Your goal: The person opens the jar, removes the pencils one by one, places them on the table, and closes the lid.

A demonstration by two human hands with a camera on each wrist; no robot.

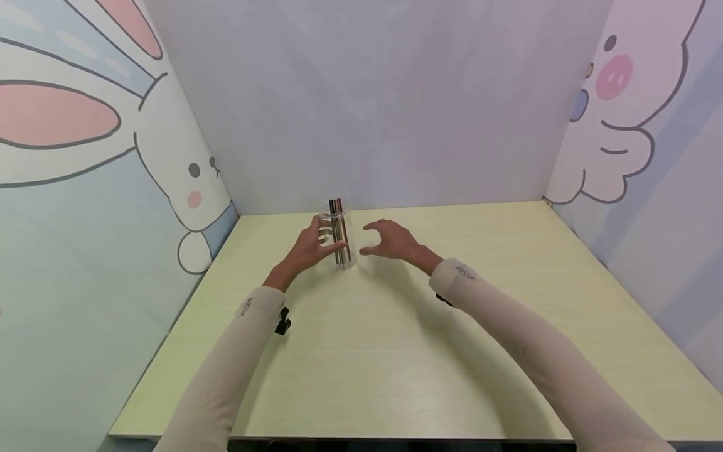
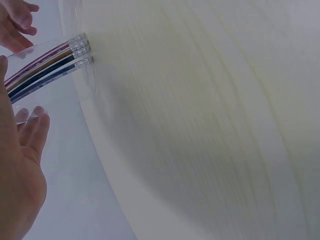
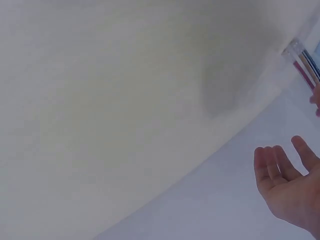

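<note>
two hands flank a clear plastic cylindrical cup (image 1: 353, 256) of slim dark, gold and red pens (image 1: 339, 227): in the head view it stands just above centre on a pale yellow wooden table (image 1: 367, 351), long axis near upright, top tipped slightly left. the left hand (image 1: 308, 247) grasps it; the right hand (image 1: 392, 240), released, curves just beside it. left wrist view: upper left, the pens slant up rightward. right wrist view: upper right edge, they slant down rightward; the right hand, lower right, is empty.
</note>
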